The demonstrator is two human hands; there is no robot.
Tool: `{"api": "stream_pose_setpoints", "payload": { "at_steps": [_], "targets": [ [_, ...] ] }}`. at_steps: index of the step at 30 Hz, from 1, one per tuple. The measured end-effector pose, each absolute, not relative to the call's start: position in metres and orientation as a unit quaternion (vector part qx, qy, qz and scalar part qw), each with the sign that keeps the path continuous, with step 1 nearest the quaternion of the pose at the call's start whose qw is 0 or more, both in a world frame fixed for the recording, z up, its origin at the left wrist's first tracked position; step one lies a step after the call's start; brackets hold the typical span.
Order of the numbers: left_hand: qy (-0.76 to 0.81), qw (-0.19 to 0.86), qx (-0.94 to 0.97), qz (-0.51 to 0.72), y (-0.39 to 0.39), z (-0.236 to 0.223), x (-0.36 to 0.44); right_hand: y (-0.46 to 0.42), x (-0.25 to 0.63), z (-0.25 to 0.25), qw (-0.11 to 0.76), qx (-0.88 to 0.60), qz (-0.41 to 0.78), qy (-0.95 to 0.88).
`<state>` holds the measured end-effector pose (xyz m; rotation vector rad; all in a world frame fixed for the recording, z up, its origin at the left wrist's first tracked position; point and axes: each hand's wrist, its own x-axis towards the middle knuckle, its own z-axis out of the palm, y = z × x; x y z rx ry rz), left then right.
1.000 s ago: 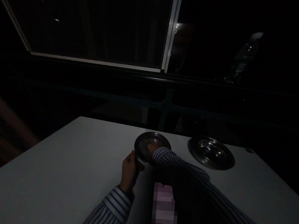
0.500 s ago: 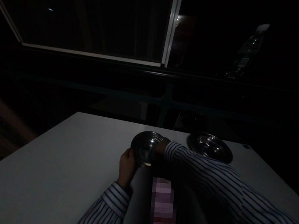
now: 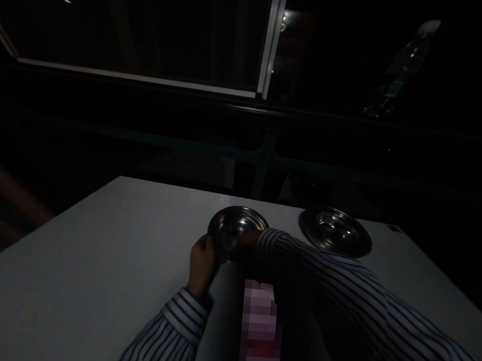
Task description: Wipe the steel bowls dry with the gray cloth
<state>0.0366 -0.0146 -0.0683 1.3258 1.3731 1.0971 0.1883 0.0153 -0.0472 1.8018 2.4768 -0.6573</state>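
Observation:
A shiny metal bowl (image 3: 223,219) with a wide rim sits on the white table (image 3: 105,264) in front of me. At its left edge, my left hand (image 3: 202,262) is closed on the rim, thumb uppermost. My right hand (image 3: 248,240) reaches in from the right and lies over the inside of the bowl. Shadow and blur hide its fingers, so whether it holds anything does not show. Both wrists wear striped cuffs.
To the right stands a second metal bowl (image 3: 323,242), partly behind my right forearm. A clear plastic bottle (image 3: 399,73) is in the dark beyond the table. A pale window frame (image 3: 149,78) crosses the background, and the scene is very dim.
My right hand has shifted left and deeper over the inside of the bowl. My left hand keeps its place on the rim. The whole view has moved slightly.

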Motion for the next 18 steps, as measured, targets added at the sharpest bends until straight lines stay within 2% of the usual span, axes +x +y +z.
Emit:
{"api": "stream_pose_setpoints", "payload": {
  "at_steps": [3,8,11,18],
  "targets": [
    [0.524,0.498,0.508,0.469,-0.018,-0.065,0.038,0.014,0.211,-0.031,0.005,0.601,-0.147,0.785],
    [0.492,0.529,0.492,0.486,-0.020,-0.067,0.037,0.030,0.209,-0.021,-0.112,0.680,0.001,0.724],
    [0.476,0.520,0.511,0.491,-0.017,-0.073,0.036,0.042,0.185,-0.030,-0.104,0.667,-0.009,0.738],
    [0.518,0.437,0.555,0.482,-0.012,-0.081,0.034,0.038,0.147,-0.041,-0.065,0.492,-0.079,0.864]
  ]
}}
